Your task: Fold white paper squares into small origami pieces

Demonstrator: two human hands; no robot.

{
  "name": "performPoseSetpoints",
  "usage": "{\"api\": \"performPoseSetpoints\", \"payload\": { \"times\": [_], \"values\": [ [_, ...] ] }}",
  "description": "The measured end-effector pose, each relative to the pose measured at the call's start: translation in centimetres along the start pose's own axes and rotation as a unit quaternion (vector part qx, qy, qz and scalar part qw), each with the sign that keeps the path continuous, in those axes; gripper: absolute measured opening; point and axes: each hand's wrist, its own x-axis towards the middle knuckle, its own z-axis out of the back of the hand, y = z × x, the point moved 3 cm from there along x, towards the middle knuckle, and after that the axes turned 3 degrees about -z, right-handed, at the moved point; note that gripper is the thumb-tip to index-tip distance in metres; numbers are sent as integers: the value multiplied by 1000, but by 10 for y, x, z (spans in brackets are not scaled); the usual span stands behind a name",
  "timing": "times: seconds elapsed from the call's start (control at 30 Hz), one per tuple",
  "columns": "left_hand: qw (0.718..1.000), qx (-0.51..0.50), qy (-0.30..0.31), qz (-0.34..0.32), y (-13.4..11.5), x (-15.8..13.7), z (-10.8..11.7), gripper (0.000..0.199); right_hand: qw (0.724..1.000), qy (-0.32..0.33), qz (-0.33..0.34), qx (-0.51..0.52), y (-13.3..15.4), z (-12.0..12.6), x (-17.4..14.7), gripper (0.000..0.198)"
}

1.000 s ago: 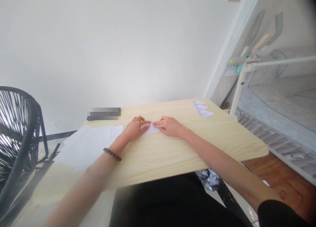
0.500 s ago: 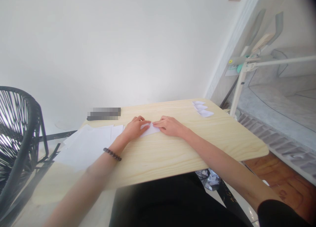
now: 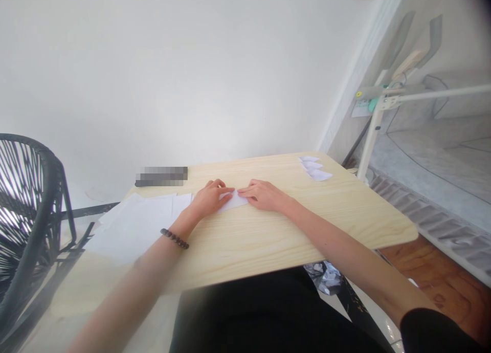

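Observation:
A small folded piece of white paper [image 3: 235,201] lies on the light wooden table [image 3: 253,245], between my two hands. My left hand [image 3: 209,198] is closed on its left side, thumb and forefinger at the upper edge. From the right, my right hand [image 3: 263,194] grips the paper with its fingers together, their tips close to the left fingertips. Both hands partly cover the paper, so its full shape is hidden. Loose white sheets [image 3: 134,225] lie beside my left forearm. Several folded white paper pieces [image 3: 320,175] sit in an overlapping row at the table's far right.
A dark, partly pixelated object [image 3: 161,177] rests at the table's back left corner. A black woven chair [image 3: 36,189] stands to the left. At the right are a white metal frame [image 3: 370,148] and a grey sofa [image 3: 441,148]. A white wall [image 3: 230,76] rises behind the table.
Both hands stay on the folded paper with almost no visible movement. The view has shifted very slightly.

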Motion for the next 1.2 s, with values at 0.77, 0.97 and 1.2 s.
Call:
{"api": "performPoseSetpoints", "payload": {
  "times": [0.77, 0.97, 1.2],
  "values": [
    [997, -56, -48, 28, 5, 10, -9, 32, 997, -21, -48, 61, -10, 4, -4, 25],
    [959, -272, -31, 67, 0, 7, -6, 30, 980, -61, -121, 143, -9, -2, 1, 24],
    [902, -426, 17, 67, -12, 3, -6, 33, 978, -52, -105, 173, 3, -10, 6, 26]
  ]
}}
